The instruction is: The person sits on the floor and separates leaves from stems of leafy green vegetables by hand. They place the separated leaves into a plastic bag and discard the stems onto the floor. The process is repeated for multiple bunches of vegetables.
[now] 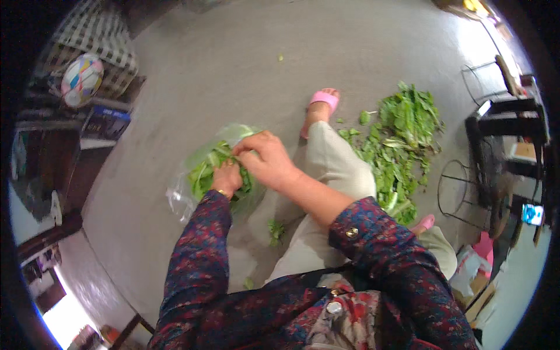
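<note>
A clear plastic bag [179, 197] stands on the floor with leafy greens [201, 177] inside it. My left hand [226, 177], with a ring on one finger, reaches into the bag and rests on the greens; its fingertips are hidden among them. Over the bag's right side is my right hand [264, 159], its fingers bent and thumb near the fingertips at the greens or the bag's edge. Whether it pinches anything cannot be told.
Leafy greens with roots [409, 116] lie heaped on the floor right of my leg, with loose leaves [275, 232] between my feet. Wire-framed stools [455, 188] stand at the right. A ball [82, 80] and a checked cloth [98, 37] are at the upper left.
</note>
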The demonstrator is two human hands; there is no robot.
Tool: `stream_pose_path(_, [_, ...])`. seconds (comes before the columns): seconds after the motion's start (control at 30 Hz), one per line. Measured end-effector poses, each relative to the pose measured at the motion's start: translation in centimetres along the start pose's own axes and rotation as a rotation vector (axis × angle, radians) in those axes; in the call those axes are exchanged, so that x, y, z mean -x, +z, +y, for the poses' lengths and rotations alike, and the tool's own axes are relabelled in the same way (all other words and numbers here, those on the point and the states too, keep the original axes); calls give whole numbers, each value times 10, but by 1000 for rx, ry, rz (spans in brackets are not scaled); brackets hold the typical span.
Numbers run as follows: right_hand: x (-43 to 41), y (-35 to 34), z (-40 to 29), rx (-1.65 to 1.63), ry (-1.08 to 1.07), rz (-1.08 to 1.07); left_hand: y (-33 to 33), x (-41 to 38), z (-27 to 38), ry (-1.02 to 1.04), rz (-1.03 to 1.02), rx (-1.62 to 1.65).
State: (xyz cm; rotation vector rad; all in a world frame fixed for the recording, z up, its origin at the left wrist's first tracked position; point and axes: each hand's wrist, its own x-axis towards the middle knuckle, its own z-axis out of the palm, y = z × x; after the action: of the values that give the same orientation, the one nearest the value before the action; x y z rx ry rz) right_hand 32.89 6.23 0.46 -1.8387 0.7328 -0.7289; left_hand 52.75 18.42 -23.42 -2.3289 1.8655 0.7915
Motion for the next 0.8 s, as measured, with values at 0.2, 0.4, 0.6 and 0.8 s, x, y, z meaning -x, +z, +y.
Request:
stream_pose_path(0.2, [16, -46, -36, 392, 90, -19, -112, 44, 63, 112, 20, 202])
stream_pose_path(0.4, [79, -152, -37, 215, -9, 248, -235, 93, 153, -210, -178, -50])
stream_pose_path(0.6, [198, -266, 43, 116, 410, 424, -307, 115, 282, 249, 317, 66])
stream_pose_path(0.8, [305, -363, 173, 275, 855, 613, -259, 54, 464, 689, 119, 150])
